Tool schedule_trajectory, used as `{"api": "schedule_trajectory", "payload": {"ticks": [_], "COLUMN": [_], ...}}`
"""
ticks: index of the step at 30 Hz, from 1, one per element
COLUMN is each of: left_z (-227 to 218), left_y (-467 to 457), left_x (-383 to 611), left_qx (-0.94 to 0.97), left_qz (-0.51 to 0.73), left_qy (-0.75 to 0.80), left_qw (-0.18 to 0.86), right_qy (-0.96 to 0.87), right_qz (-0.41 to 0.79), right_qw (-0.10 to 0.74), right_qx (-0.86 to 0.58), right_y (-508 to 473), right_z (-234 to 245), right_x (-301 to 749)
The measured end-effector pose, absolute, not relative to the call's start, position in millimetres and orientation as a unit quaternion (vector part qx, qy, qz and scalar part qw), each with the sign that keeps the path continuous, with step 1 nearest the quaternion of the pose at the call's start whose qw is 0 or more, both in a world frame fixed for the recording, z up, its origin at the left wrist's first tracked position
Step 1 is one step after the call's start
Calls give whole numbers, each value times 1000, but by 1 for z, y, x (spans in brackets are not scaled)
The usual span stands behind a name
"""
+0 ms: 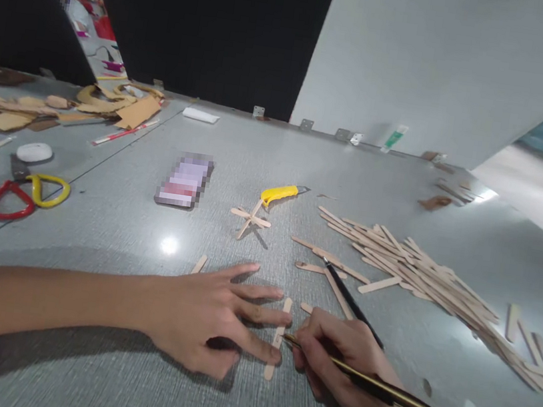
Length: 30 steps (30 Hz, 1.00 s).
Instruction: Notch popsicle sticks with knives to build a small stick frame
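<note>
My left hand (215, 317) lies flat on the grey table (119, 243) with fingers spread, its fingertips pressing on a wooden craft stick (277, 339). My right hand (335, 361) is closed round a black and gold pen (368, 379), whose tip touches that stick near its middle. A second dark pen (351, 302) lies just beyond my right hand, across other sticks.
A long heap of craft sticks (432, 280) spreads to the right. A yellow utility knife (280, 194) and crossed sticks (250, 219) lie ahead, a phone (184, 181) to the left, then scissors (28, 193), a white lump (34, 151) and cardboard scraps (63, 107).
</note>
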<state>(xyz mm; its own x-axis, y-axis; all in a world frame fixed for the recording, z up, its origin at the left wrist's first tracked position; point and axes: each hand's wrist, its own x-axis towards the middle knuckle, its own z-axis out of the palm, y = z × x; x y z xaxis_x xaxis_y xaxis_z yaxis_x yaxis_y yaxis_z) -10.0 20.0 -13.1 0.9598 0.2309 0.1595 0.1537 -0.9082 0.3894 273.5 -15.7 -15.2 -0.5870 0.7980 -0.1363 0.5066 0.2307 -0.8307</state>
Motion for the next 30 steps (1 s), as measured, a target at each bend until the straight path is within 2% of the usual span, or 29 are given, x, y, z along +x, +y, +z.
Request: {"api": "schedule_trajectory", "payload": {"ticks": [7,18,25,30], "left_z": [-13,-10,-10,-10], "left_y": [20,18,19,20], "left_x": [-10,-11,-12,-11], "left_qx": [971,973,970,967], "left_qz": [103,66,82,72], "left_qy": [95,111,107,109], "left_qw": [192,193,204,218], "right_qy": [-772,-864,-854,-787], "right_qz": [444,327,342,415], "right_qw": [150,126,134,171], "right_qx": [-430,-361,-367,-424], "right_y": [-15,-12,-12,-17], "right_z": [-15,7,-2,-19], "right_x": [270,266,269,278]}}
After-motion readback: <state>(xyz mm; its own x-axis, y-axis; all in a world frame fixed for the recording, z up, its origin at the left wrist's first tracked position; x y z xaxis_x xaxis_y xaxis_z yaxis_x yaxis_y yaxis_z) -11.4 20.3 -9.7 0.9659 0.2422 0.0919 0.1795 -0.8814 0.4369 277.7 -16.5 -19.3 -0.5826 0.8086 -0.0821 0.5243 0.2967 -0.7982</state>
